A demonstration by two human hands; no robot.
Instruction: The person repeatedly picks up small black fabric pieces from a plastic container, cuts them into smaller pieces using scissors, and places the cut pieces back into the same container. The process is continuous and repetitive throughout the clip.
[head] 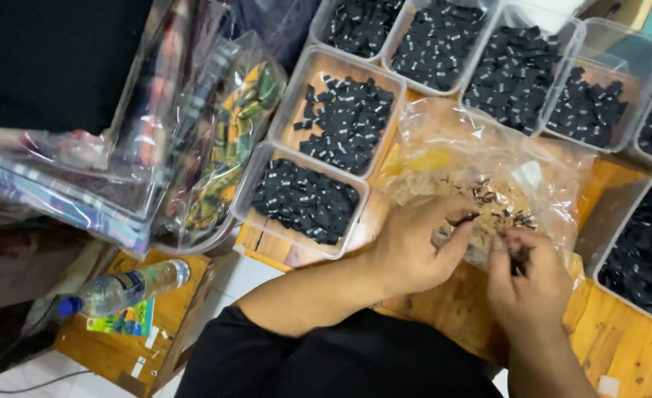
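Hands [473,250] in plastic bag [488,162] w/ black pcs [499,203].

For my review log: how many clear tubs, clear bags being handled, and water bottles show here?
Clear tubs of black tags: 8, some cut off by the frame
Clear bag under both hands: 1
Water bottle: 1
Total: 10

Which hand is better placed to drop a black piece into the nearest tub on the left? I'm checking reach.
Probably the left hand: it lies right beside that tub, fingers on the clear bag. The right hand sits farther off, pinching small black pieces, and would have to cross over.
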